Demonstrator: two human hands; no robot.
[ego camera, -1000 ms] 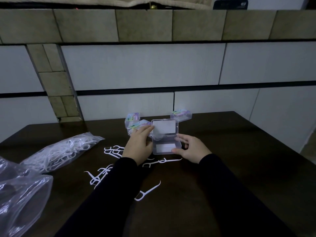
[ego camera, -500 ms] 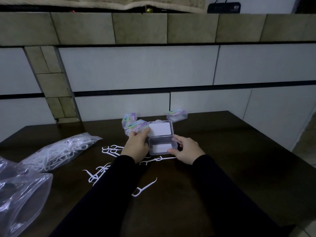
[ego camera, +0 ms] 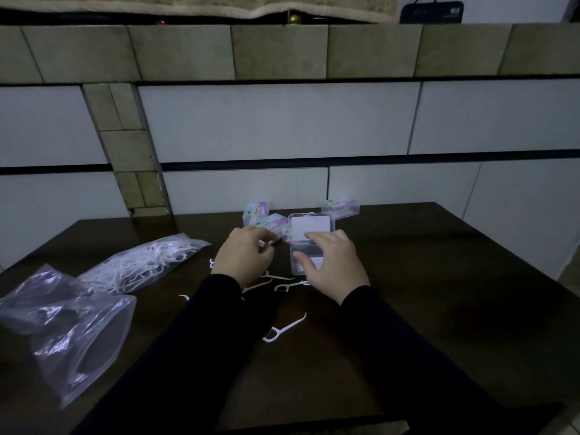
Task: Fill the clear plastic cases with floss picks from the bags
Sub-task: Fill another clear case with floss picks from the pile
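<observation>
An open clear case [ego camera: 309,246] stands on the dark table [ego camera: 439,293], its lid [ego camera: 310,227] tilted up at the back. My right hand [ego camera: 332,265] grips the case from above, thumb at its front left and fingers at the hinge. Just left of the case, my left hand [ego camera: 244,259] has its fingers curled and pinches what looks like a small white floss pick. Loose floss picks [ego camera: 282,286] lie under and between my hands, and one more floss pick [ego camera: 284,329] lies nearer me. A clear bag of picks [ego camera: 141,265] lies to the left.
Three closed cases with coloured labels stand behind the open one: two at the left [ego camera: 255,210] [ego camera: 271,221] and one at the right [ego camera: 340,206]. A crumpled empty plastic bag [ego camera: 72,328] lies at the near left. A tiled wall rises behind the table.
My left hand has let go of the lid and moved left off the case. My right hand has shifted from the case's right side to over its top.
</observation>
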